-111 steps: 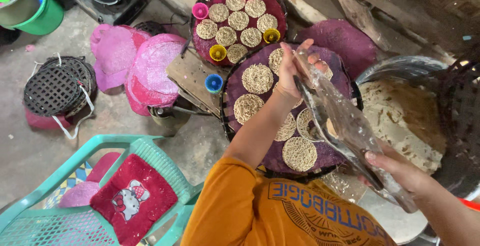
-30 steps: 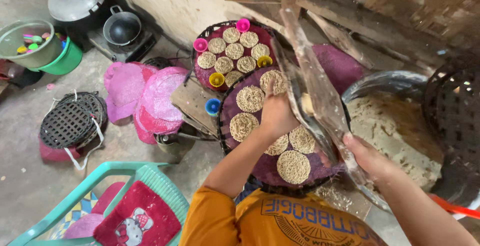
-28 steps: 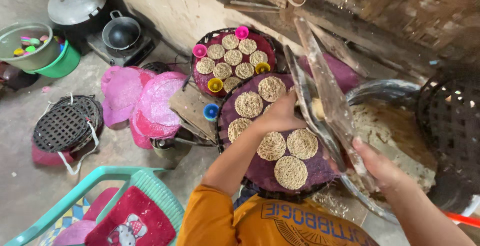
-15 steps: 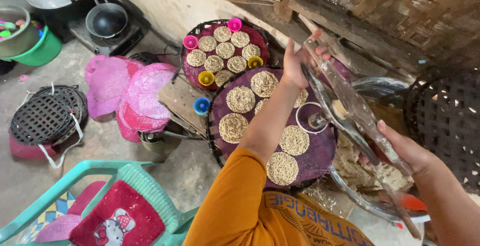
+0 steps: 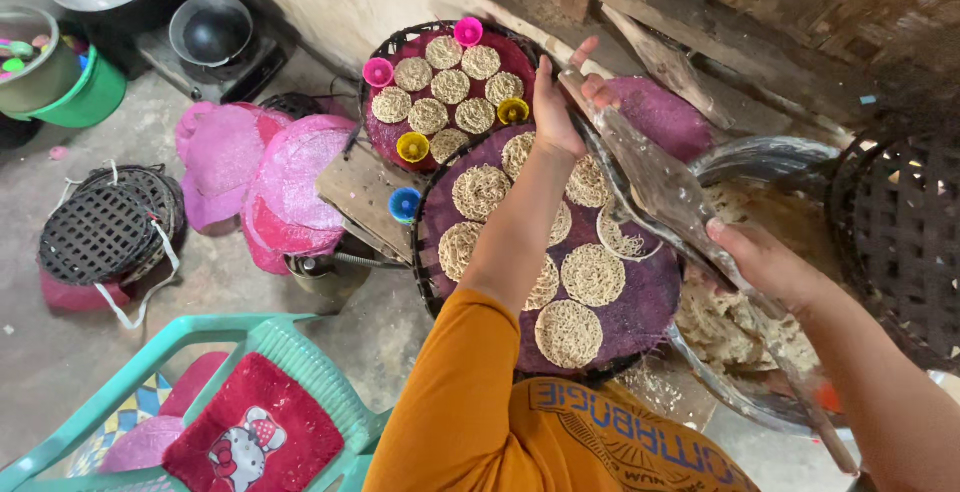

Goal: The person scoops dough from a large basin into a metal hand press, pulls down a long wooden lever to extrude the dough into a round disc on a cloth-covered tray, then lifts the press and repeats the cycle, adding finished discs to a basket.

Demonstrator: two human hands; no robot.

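My left hand [image 5: 562,102] is raised over the near round tray and grips the far end of a clear plastic sheet [image 5: 665,192]. My right hand [image 5: 762,258] grips the near end of the same sheet, which is stretched at a slant between them. Under the sheet lies a purple-lined round tray [image 5: 645,322] with several round pale noodle nests [image 5: 592,274]. Behind it a second round tray [image 5: 380,127], lined in dark red, carries more nests and small coloured cups [image 5: 413,146].
A large metal bowl [image 5: 770,167] with pale dough sits at the right, next to a dark woven basket [image 5: 905,232]. Pink cloth liners [image 5: 285,192], a black woven lid [image 5: 100,232], a teal plastic chair [image 5: 250,337], a green bucket [image 5: 95,97] and dark pots [image 5: 210,32] lie to the left.
My left hand rose from the nests on the near tray to the sheet's far end, and the sheet has been drawn taut between both hands. The view shifted slightly.
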